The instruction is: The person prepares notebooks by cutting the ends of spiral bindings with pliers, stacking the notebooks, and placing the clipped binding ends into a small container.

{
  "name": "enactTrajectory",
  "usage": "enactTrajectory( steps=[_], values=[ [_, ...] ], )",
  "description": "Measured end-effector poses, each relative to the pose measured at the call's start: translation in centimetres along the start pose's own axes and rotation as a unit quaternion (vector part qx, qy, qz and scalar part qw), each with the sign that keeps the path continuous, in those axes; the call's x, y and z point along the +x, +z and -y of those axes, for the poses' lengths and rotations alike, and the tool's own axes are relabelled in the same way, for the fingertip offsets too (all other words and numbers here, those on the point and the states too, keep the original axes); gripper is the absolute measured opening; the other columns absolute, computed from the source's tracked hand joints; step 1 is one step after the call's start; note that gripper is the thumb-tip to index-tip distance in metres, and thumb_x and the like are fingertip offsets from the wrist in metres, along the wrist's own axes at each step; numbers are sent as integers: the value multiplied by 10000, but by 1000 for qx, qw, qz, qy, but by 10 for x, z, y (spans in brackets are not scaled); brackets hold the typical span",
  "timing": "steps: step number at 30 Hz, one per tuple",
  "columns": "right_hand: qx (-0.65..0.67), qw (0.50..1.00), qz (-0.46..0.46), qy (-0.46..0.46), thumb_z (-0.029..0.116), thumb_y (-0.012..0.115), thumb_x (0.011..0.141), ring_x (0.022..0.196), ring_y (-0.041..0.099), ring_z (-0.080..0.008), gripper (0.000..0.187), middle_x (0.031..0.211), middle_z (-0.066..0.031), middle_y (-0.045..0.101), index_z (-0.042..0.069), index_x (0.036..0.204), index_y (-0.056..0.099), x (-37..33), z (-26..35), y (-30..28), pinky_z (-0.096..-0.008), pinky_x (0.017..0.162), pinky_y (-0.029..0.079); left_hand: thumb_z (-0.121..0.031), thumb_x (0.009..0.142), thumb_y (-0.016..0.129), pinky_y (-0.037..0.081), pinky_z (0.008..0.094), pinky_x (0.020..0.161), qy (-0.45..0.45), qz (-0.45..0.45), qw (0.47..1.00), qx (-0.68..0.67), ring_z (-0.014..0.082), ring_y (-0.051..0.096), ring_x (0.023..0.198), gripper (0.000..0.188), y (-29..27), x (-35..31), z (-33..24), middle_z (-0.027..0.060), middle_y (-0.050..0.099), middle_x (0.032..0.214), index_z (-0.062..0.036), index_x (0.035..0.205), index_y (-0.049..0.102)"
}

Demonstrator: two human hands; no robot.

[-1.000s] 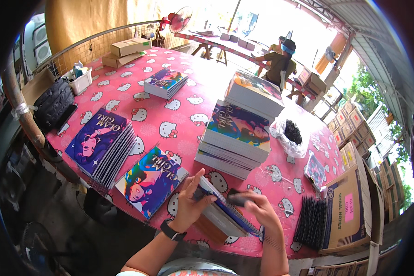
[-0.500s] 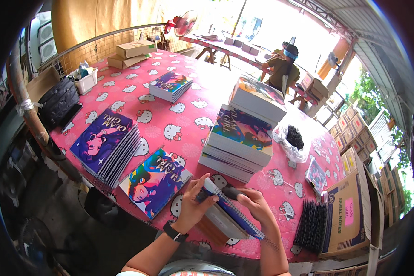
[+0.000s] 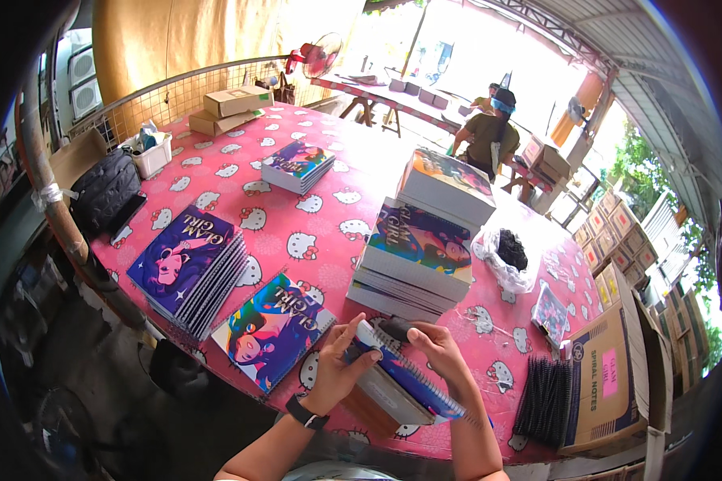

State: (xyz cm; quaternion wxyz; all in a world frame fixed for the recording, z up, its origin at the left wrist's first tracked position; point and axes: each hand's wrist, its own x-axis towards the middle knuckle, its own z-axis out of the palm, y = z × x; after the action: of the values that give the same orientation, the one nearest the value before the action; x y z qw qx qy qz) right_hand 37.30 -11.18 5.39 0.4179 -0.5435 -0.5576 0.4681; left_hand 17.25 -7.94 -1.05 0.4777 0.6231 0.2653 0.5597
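Observation:
In front of me, my left hand (image 3: 338, 370), with a dark watch on its wrist, grips a tilted notebook (image 3: 405, 374) by its upper end. A spiral coil runs along the notebook's edge and sticks out past its lower end. My right hand (image 3: 433, 346) is closed around a small black object (image 3: 395, 329), held against the coil side; its kind is unclear. Beneath the notebook is a grey and brown block (image 3: 387, 403). To the left lies a spiral notebook with a colourful cover (image 3: 271, 330), beside a stack of purple-covered spiral notebooks (image 3: 186, 268).
A tall stack of notebooks (image 3: 417, 248) stands just beyond my hands on the pink patterned tablecloth (image 3: 301, 244). To the right are black coils (image 3: 544, 405), a cardboard carton (image 3: 606, 377) and a plastic bag with black contents (image 3: 509, 255). Farther off, people (image 3: 493, 132) sit at another table.
My right hand and the black object have shifted slightly up and left along the notebook's coil side. The left hand keeps its grip. The view has tilted a little.

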Motion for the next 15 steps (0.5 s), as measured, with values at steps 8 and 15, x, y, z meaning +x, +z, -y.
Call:
enactTrajectory(
  steps=[8,15],
  values=[
    [-365,895,-117,-229,397,771,681,1049,515,-292,570,1239,-191,520,87,1142,644,-38,63,7,-395,919,415,-201,892,642,435,223,746,-141,-8,982,-126,86,529,851,323,-5,16,-2,15,565,918,-4,1148,628],
    [-516,817,79,-243,394,791,622,1105,470,-347,565,1285,-194,440,108,1090,651,-62,73,43,-458,937,367,-211,916,614,435,212,704,-165,-24,976,-140,65,532,782,268,8,21,2,-2,559,862,11,1058,663]
  ],
)
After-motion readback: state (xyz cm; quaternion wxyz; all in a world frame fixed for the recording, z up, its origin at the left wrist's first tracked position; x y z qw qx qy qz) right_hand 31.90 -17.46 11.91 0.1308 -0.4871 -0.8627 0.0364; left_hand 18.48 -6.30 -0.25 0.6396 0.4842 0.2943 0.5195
